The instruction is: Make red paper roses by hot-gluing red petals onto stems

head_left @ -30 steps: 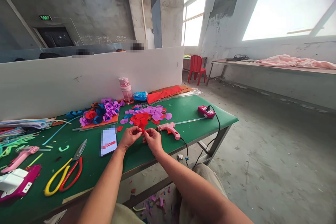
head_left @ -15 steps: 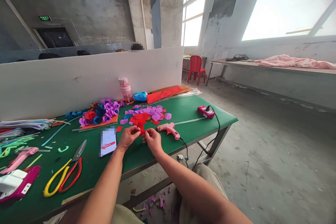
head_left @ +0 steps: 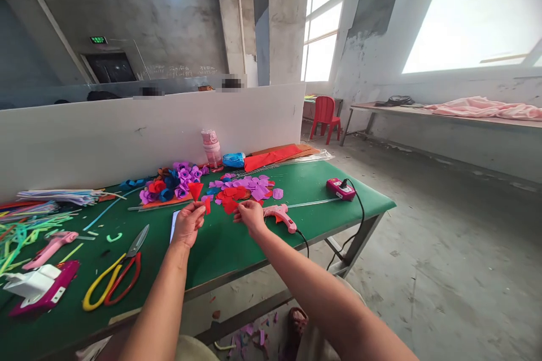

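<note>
My left hand [head_left: 189, 223] is closed on red paper pieces [head_left: 195, 190] that stick up above its fingertips. To its right, my right hand [head_left: 249, 215] pinches the edge of a red petal [head_left: 230, 206] beside the petal pile. Purple, red and blue petals [head_left: 256, 185] lie spread behind the hands. A pink glue gun [head_left: 282, 215] rests just right of my right hand. The phone [head_left: 173, 225] is mostly hidden behind my left hand. Finished-looking paper flowers [head_left: 171, 181] in purple, red and blue are heaped at the back left.
On the green table [head_left: 313, 175] are scissors [head_left: 122, 271], a second glue gun [head_left: 53, 247], power strips [head_left: 341, 189] with cables, coloured sticks [head_left: 25, 237], a pink bottle [head_left: 212, 149] and red paper [head_left: 271, 157]. A white partition [head_left: 169, 130] stands behind.
My hands have moved apart; the left has gone left with red pieces, over the phone. The right is now at a red petal by the pile. The view has shifted slightly.
</note>
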`<move>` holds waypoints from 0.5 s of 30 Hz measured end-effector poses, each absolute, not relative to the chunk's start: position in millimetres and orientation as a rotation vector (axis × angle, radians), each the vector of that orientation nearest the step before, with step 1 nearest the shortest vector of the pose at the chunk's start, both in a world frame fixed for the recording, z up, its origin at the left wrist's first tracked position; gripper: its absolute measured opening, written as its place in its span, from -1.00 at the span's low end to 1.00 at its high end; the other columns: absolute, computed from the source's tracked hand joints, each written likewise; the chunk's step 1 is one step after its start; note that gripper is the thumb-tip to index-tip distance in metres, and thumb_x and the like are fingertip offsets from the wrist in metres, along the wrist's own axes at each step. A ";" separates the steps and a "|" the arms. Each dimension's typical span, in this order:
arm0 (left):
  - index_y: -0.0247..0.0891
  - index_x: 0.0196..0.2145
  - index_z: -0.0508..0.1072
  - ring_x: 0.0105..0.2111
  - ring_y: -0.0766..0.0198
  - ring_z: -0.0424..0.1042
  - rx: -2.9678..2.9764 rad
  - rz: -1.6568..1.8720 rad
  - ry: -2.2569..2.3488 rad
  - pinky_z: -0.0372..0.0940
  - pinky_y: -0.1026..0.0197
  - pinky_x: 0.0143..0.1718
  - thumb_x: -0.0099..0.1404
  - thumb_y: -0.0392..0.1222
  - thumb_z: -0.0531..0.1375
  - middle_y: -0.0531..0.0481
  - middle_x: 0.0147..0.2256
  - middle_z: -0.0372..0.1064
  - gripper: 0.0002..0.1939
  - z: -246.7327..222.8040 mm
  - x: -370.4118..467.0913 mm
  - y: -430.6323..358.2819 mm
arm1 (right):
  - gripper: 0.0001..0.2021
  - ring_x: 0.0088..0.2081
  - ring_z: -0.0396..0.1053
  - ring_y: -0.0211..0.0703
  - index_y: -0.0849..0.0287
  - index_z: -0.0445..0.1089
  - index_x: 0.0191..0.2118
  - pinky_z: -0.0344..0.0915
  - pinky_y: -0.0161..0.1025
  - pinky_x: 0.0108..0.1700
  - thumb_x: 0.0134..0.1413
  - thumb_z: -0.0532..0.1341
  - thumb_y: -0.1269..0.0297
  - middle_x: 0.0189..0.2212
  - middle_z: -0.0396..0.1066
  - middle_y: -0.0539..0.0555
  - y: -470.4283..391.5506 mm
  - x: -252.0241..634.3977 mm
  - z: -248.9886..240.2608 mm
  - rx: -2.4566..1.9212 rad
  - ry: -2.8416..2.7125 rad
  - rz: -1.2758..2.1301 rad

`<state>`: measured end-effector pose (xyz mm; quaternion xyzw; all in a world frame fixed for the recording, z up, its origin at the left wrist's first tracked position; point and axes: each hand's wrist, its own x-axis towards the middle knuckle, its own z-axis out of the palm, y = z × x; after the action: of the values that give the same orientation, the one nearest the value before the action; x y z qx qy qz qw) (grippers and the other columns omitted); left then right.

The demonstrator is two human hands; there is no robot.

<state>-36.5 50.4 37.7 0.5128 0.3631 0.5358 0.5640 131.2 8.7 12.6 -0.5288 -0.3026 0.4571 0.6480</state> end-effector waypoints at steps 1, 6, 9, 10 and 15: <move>-0.30 -0.48 0.40 -0.77 0.58 -0.12 1.160 1.240 0.843 -0.22 0.40 -0.74 -0.13 -0.19 0.31 0.25 -0.71 0.07 -0.77 38.3 -38.7 45.6 | -0.96 -0.71 0.26 -0.30 0.17 0.30 -0.53 0.29 -0.34 -0.62 -0.17 0.19 0.38 -0.73 0.32 -0.06 13.6 136.0 17.5 -1.223 -0.698 1.056; -0.29 -0.49 0.41 -0.76 0.59 -0.13 0.995 1.253 0.767 -0.22 0.41 -0.72 -0.13 -0.22 0.34 0.25 -0.70 0.06 -0.78 35.8 -33.9 16.0 | -0.93 -0.67 0.27 -0.30 0.14 0.40 -0.43 0.22 -0.39 -0.60 -0.16 0.26 0.36 -0.72 0.34 -0.08 3.7 138.6 34.4 -1.232 -0.780 1.152; -0.28 -0.47 0.44 -0.74 0.57 -0.10 1.010 1.331 0.757 -0.17 0.39 -0.71 -0.10 -0.18 0.33 0.25 -0.70 0.06 -0.79 30.7 -20.7 -0.5 | -0.75 -0.63 0.32 -0.26 0.22 0.42 -0.47 0.27 -0.33 -0.59 -0.05 0.23 0.11 -0.57 0.45 0.05 -25.2 123.1 37.1 -1.165 -0.805 1.384; -0.27 -0.48 0.44 -0.74 0.56 -0.09 1.025 1.354 0.758 -0.16 0.38 -0.70 -0.10 -0.17 0.33 0.24 -0.70 0.07 -0.79 28.6 -15.7 -5.6 | -0.70 -0.58 0.36 -0.26 0.24 0.41 -0.48 0.31 -0.31 -0.54 -0.03 0.21 0.06 -0.53 0.46 0.07 -34.4 118.1 37.1 -1.069 -0.716 1.568; -0.25 -0.46 0.48 -0.66 0.48 0.07 1.159 1.360 0.825 -0.04 0.34 -0.64 -0.08 -0.08 0.35 0.18 -0.65 0.20 -0.75 19.8 2.8 -28.3 | -0.82 -0.48 0.40 -0.30 0.20 0.35 -0.44 0.34 -0.36 -0.38 -0.08 0.28 0.20 -0.52 0.43 -0.02 -58.0 111.5 36.9 -0.748 -0.398 1.627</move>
<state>2.8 -28.3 19.8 0.4903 0.3491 0.5756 0.5536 111.5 -58.0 36.9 -0.3238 -0.1722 0.7042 0.6079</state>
